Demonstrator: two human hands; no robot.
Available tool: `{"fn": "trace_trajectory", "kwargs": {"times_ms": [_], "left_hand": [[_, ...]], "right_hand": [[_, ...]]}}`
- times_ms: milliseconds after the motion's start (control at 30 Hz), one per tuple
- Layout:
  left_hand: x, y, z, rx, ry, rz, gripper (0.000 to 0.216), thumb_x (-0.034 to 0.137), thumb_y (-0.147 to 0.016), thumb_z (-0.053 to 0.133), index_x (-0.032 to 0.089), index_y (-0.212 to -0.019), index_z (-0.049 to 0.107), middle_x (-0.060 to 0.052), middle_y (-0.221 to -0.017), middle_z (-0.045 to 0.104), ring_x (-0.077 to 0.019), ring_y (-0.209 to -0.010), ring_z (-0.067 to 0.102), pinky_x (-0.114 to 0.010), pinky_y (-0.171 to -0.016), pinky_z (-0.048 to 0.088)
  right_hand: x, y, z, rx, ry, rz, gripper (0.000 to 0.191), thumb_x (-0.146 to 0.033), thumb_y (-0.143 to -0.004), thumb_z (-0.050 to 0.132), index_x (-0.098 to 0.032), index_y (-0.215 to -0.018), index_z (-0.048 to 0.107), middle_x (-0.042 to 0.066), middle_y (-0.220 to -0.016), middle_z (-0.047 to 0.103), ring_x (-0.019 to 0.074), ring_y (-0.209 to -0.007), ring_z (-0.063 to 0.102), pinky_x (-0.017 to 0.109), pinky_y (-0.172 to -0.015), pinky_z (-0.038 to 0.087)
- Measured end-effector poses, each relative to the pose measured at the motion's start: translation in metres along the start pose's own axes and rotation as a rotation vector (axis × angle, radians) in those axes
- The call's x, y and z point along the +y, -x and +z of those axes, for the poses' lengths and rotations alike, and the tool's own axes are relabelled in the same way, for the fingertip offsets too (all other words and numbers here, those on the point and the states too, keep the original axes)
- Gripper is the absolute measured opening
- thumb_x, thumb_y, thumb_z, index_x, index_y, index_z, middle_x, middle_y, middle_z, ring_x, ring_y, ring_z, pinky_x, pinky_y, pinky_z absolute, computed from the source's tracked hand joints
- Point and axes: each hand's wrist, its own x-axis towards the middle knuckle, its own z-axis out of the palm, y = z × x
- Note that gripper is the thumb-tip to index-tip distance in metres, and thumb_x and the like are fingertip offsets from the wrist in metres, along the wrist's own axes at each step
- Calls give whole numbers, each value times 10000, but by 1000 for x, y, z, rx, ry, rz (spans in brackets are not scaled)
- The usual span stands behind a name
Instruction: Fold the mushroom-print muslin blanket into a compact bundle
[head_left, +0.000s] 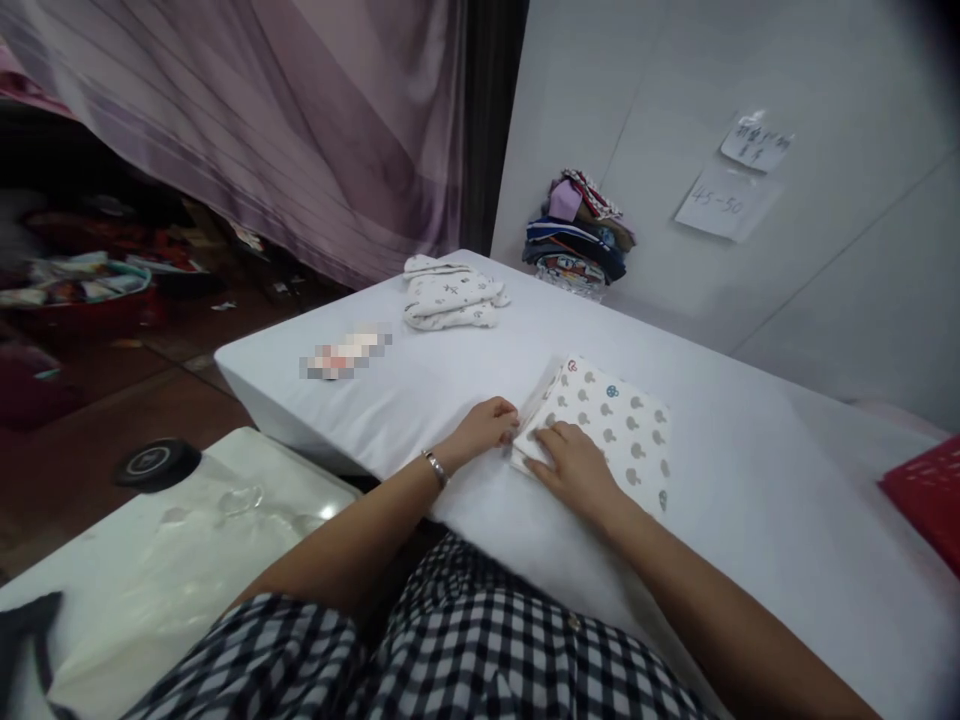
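A folded white cloth (626,425) with a print of grey, mushroom-like shapes and a few red and blue ones lies on the white-covered table (750,480) before me. My right hand (577,468) rests on its near left part, fingers apart and pressing on the fabric. At the cloth's left edge is my left hand (484,425), its fingers curled together and their tips at the layers; what they pinch, if anything, is hidden. Further back lies a second white cloth (454,295) with small dark prints, loosely folded.
A pixelated item (345,355) lies on the table's left side. Against the wall stands a stack of folded clothes (577,240). A red object (926,500) is at far right. A lower white surface (180,560) holds a round black object (156,465). A pinkish curtain (337,120) hangs behind.
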Motion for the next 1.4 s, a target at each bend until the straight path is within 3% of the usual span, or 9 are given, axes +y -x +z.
{"fn": "trace_trajectory", "kwargs": {"times_ms": [133,233,367,567,800,1000,1167,1300,1400], "left_hand": [[-11,30,7,96,76,-21,208,266,-749,589,148,-906,519,-30,-786,591,-110,-622,571,-223,-540,467],[-17,44,15,87,129,-19,323,303,-723,628,153,-978,497,-69,-899,591,-162,-769,590,-240,-529,498],[-18,52,24,6,61,-49,368,322,-741,610,159,-1032,455,-41,-786,585,-158,-659,599,-218,-442,459],[-13,51,31,75,51,-10,242,212,-735,577,159,-946,473,18,-658,551,-114,-540,566,-188,-418,408],[-9,57,29,119,131,-61,204,211,-745,568,162,-919,475,10,-619,598,-118,-505,582,-195,-442,429],[-11,59,29,151,109,37,194,262,-760,563,175,-922,502,-4,-646,633,-130,-579,607,-203,-490,458],[-13,57,29,126,115,153,242,371,-804,522,185,-960,503,-20,-764,653,-124,-644,614,-210,-529,472],[-23,52,27,172,62,95,278,355,-783,549,175,-993,522,-54,-913,626,-109,-618,603,-207,-495,468],[-26,48,28,126,68,28,349,364,-774,572,165,-1055,510,-71,-943,618,-107,-591,598,-206,-466,459]], "right_hand": [[11,-3,3,40,-162,56,201,-294,-855,476,-213,-984,609,54,-930,589,198,-891,530,308,-769,412],[20,-2,-3,131,-398,121,215,-296,-873,434,-200,-907,623,28,-828,607,168,-765,544,282,-694,418],[22,2,-9,263,-557,152,256,-338,-872,445,-200,-1002,617,34,-902,627,171,-785,554,276,-681,429],[13,6,-7,276,-376,55,227,-243,-853,459,-192,-1010,615,37,-862,593,161,-783,543,270,-702,424],[-11,10,-4,-4,32,-34,210,-267,-873,470,-218,-1038,590,45,-912,566,181,-848,538,264,-676,405],[-18,12,2,16,165,-75,271,-313,-848,535,-169,-1077,550,92,-980,560,224,-877,509,315,-722,407],[3,7,-3,111,-299,56,160,-288,-864,477,-194,-882,605,23,-803,567,167,-757,524,267,-661,393],[17,5,-10,214,-713,239,244,-380,-830,499,-171,-861,622,-1,-722,561,155,-695,505,257,-636,387],[18,6,-12,229,-798,272,277,-414,-819,511,-163,-854,623,-5,-715,553,150,-682,489,257,-630,379]]}}
